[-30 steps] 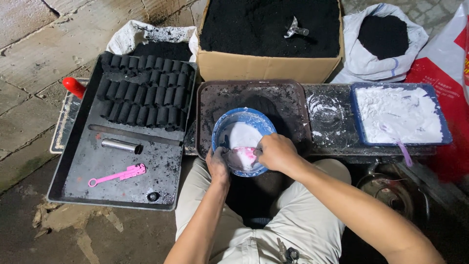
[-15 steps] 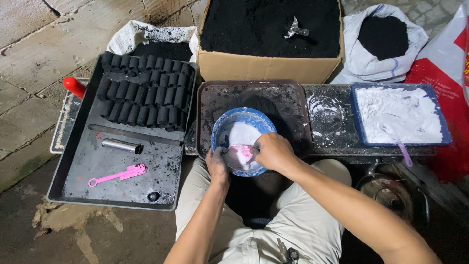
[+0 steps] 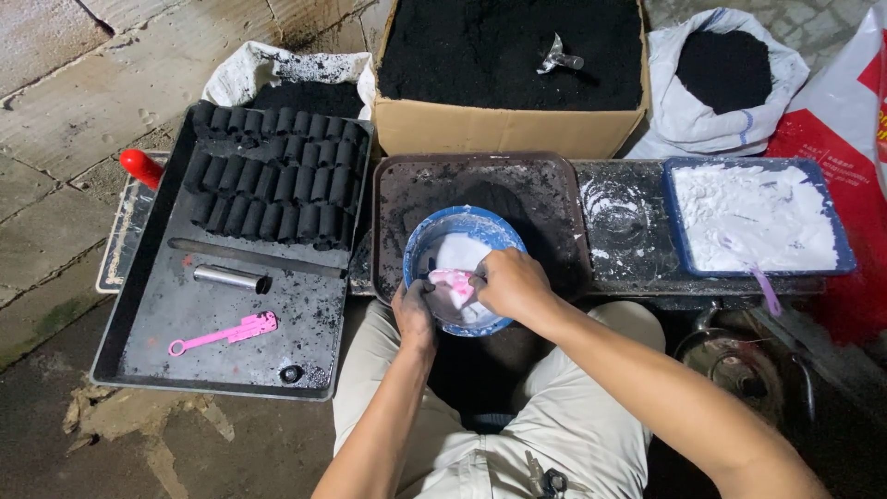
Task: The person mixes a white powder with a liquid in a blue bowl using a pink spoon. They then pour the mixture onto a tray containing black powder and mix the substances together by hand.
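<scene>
Cardboard box of black powder behind, black tray of dark cylinders at left, blue bowl of white powder centre on brown tray; left hand grips bowl rim, right hand closed on pink scoop inside bowl.

right hand: having drifted left across the blue bowl over the last second, it is now sitting closer to the left hand.
pink scoop: it is now lying higher in the white powder, between both hands.
left hand: it is barely shifting on the bowl's near rim.
</scene>
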